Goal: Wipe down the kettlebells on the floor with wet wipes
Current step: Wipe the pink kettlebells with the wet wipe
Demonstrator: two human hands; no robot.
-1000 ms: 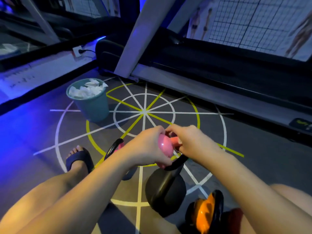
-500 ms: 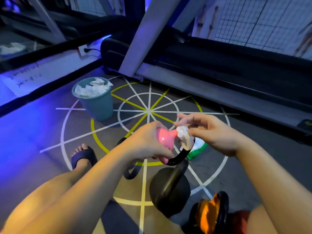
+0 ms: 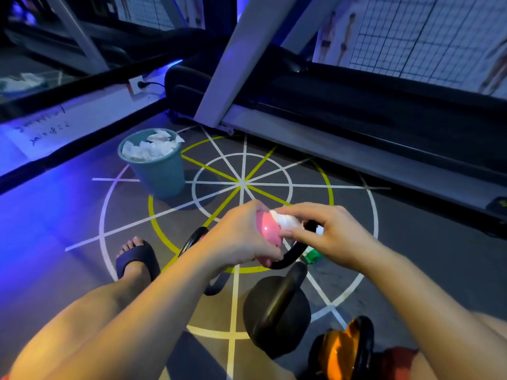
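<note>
Three kettlebells are showing plainly, and the black kettlebell [image 3: 277, 314] standing on the floor [image 3: 411, 270] is serving as the marker for everything else. Just above and beyond it, the pink kettlebell [image 3: 267, 231] is being held up off the floor: the left hand [image 3: 241, 239] is wrapping its fingers round the round pink body, while the right hand [image 3: 326, 234] is pinching a crumpled white wet wipe [image 3: 285, 220] and pressing it against the top of the shell, close to where the black loop handle [image 3: 290, 255] is joining. Glossy and smooth, the pink shell is catching a highlight, so it is probably getting slick under a damp wipe (the handle looks like the safer place to take hold). Being carried in one hand, it is likely fairly light; the wipe is soft and limp and is bunching up rather than lying flat. Matte, bigger and likely heavier, the black kettlebell is probably better tipped by its thick handle than lifted. An orange kettlebell [image 3: 340, 352] with a shiny face is sitting just beside it on the near right. Well beyond it to the left, a teal bin [image 3: 156, 171] is holding used wipes [image 3: 149, 149].
</note>
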